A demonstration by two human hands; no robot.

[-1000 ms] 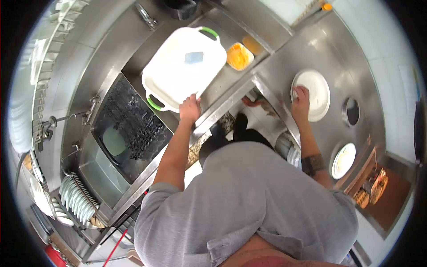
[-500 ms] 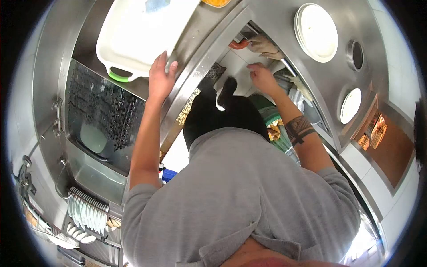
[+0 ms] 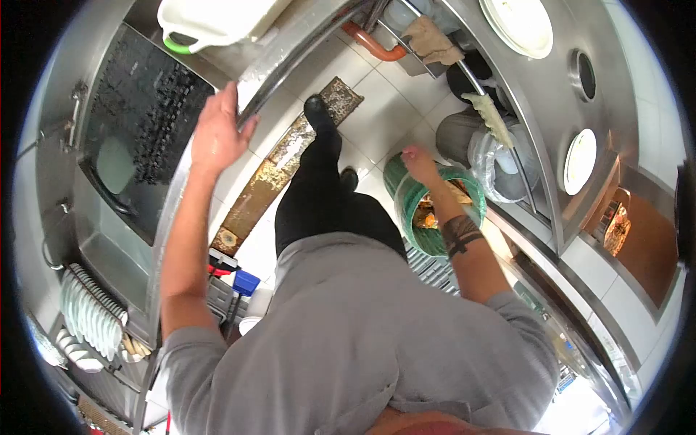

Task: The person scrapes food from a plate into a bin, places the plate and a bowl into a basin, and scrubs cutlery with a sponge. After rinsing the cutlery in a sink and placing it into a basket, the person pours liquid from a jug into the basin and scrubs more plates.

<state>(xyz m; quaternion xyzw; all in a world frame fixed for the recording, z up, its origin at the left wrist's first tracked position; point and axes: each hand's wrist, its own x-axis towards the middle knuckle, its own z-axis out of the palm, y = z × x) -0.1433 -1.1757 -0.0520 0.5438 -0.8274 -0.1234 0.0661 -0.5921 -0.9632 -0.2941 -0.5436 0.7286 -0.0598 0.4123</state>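
My left hand (image 3: 217,138) is at the front edge of the steel counter (image 3: 272,61). Its fingers are stretched out and the thumb stands apart, with nothing in it. Just beyond is the sink (image 3: 156,94) with dark, wet contents. Over the rim of a green-lined bin (image 3: 475,190) hangs my right hand (image 3: 420,165). Its small, blurred fingers do not show clearly, and no object is seen in them. Food scraps (image 3: 428,217) lie inside the bin, partly behind my right forearm.
A white tub (image 3: 217,22) with a green handle sits on the counter. Plates (image 3: 518,25) are stacked on the right-hand steel surface, near a round hole (image 3: 582,75). Cloths (image 3: 431,40) hang on a rail. A rusty strip (image 3: 268,174) crosses the tiled floor, and an orange pipe (image 3: 373,43) stands behind.
My left hand has left the white tub's side and slid back along the counter edge. My right hand has moved down over the bin. The view has shifted, showing more floor and the bin.
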